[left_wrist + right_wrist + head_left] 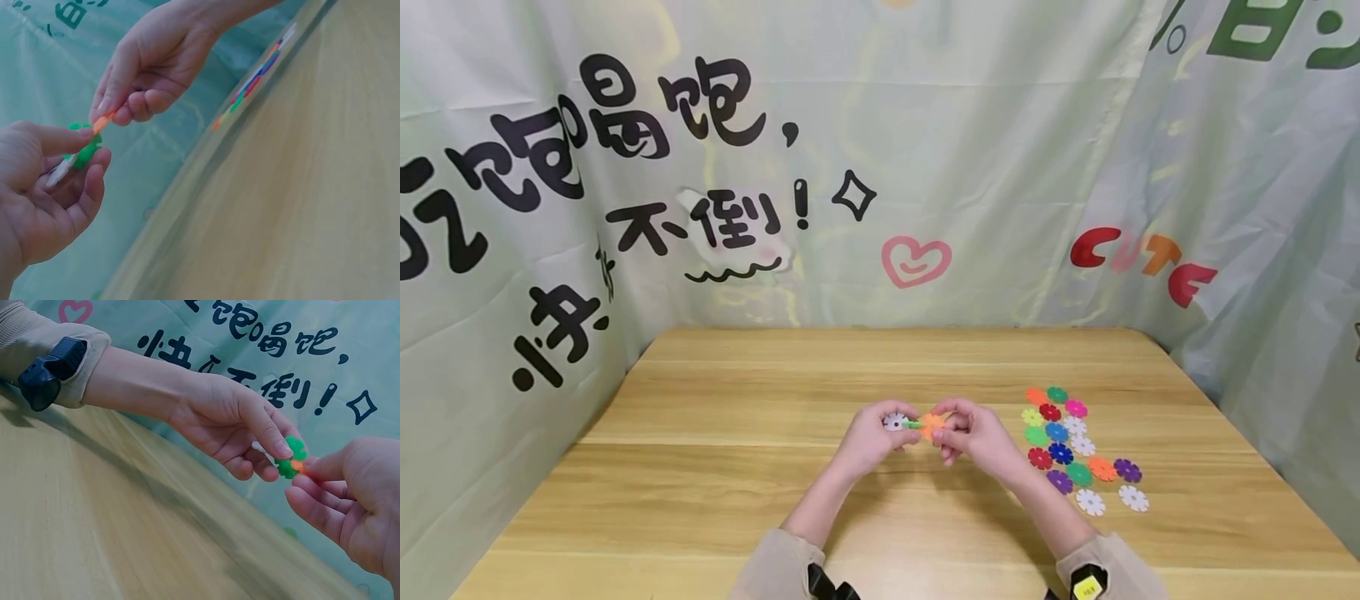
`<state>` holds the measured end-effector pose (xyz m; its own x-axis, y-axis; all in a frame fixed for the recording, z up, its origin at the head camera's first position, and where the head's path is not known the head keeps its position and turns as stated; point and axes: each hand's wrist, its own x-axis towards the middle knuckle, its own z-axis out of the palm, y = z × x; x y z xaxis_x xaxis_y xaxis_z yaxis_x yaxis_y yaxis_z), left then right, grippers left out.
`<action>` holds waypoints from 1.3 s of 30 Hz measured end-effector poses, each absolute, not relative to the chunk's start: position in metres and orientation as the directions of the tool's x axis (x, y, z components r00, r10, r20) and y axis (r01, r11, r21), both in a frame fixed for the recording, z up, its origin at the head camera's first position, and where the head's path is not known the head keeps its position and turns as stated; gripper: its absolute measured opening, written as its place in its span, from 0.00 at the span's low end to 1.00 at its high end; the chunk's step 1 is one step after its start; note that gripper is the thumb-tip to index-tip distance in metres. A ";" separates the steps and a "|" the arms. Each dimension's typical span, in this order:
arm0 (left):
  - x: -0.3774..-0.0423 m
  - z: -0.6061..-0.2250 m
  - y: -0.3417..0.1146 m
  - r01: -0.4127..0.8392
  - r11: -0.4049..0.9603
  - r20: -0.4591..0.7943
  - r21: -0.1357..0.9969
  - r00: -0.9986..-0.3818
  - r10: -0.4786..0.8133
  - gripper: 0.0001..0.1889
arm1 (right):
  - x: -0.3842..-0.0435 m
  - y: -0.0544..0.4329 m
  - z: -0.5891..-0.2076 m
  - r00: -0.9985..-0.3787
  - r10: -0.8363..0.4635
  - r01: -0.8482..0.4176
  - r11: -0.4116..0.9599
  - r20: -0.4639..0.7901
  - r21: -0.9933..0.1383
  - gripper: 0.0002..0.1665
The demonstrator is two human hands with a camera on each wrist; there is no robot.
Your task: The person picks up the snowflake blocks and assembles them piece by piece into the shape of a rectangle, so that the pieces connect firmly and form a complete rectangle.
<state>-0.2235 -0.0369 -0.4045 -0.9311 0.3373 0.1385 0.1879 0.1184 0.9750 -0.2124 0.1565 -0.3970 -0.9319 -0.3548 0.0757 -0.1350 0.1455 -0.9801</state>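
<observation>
My left hand (868, 439) pinches a green notched building disc (87, 153) between thumb and fingers, above the table. A white notched disc (896, 422) is joined to the green one and sits partly inside the left palm. From the other side, my right hand (987, 442) pinches an orange notched disc (932, 426) by its edge. The orange disc meets the green disc's edge, at an angle to it, between the two hands. Fingers cover parts of all three discs.
Several loose flower-shaped discs in many colours lie flat on the wooden table (715, 467) to the right, among them a dark blue disc (1061, 453) and a purple disc (1127, 470). A printed cloth (992, 167) hangs behind the table and along its sides.
</observation>
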 end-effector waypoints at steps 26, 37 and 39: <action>-0.221 -0.403 -0.038 0.213 0.158 0.122 0.964 -0.885 0.448 0.18 | -0.209 0.150 -0.399 -0.928 -0.370 -0.066 0.056 0.040 -0.996 0.17; -0.225 -0.402 -0.041 0.209 0.142 0.127 0.968 -0.888 0.442 0.18 | -0.210 0.159 -0.392 -0.943 -0.331 -0.071 0.077 0.041 -0.995 0.19; -0.226 -0.401 -0.041 0.201 0.148 0.118 0.968 -0.891 0.439 0.18 | -0.211 0.165 -0.389 -0.949 -0.309 -0.087 0.082 0.057 -0.993 0.19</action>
<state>-0.2255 -0.0411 -0.4015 -0.8906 0.4393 0.1179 0.2013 0.1483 0.9682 -0.2112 0.1651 -0.3891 -0.9493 -0.3092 0.0574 -0.0869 0.0823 -0.9928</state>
